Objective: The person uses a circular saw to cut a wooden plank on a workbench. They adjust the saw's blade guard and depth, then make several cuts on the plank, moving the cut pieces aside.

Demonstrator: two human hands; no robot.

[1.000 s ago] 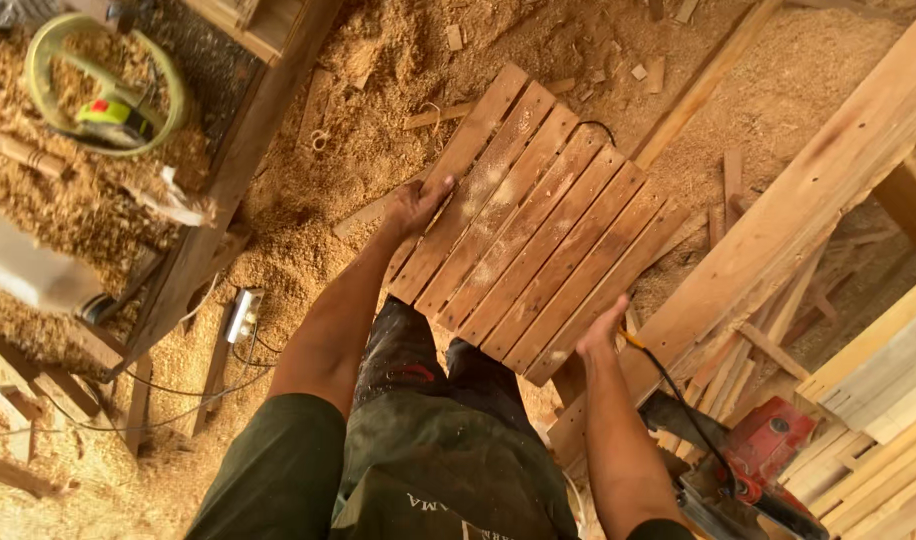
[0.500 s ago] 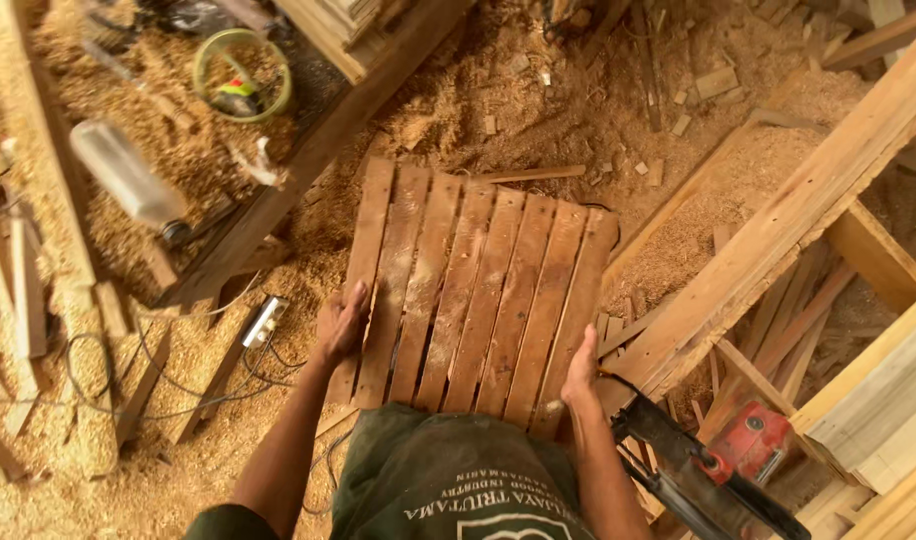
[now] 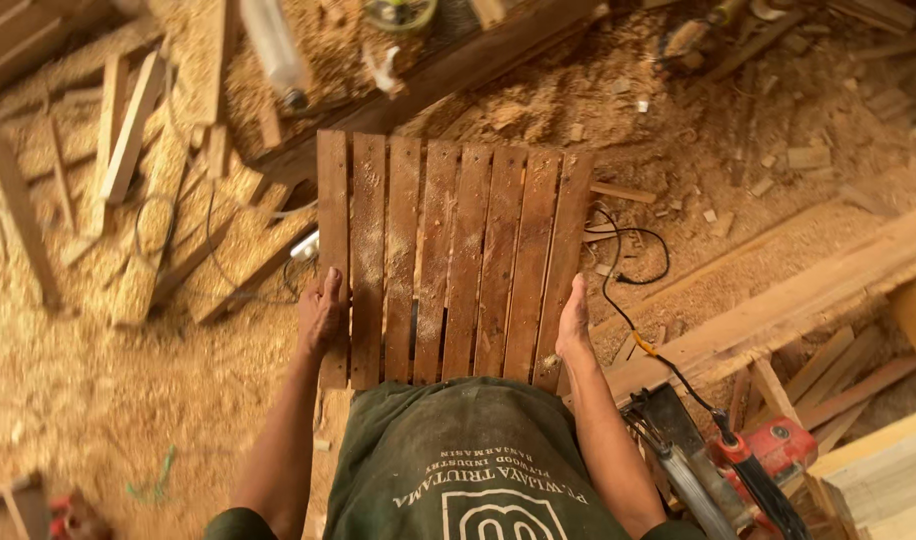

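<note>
A slatted wooden panel (image 3: 448,250) of several reddish-brown boards is held flat in front of me, above a sawdust-covered floor. My left hand (image 3: 321,312) grips its left edge near the close corner. My right hand (image 3: 574,322) grips the right edge, palm against the outer slat. My green shirt hides the panel's near end.
A red circular saw (image 3: 748,460) with a black cable (image 3: 628,290) lies at the lower right beside a long timber beam (image 3: 808,290). Loose wood offcuts (image 3: 128,140) lie at the left. A dark plank (image 3: 448,60) crosses the top. Sawdust covers the floor.
The panel has swung from a diagonal slant to square in front of me, and the view has shifted right. Both hands have kept their grip on its edges.
</note>
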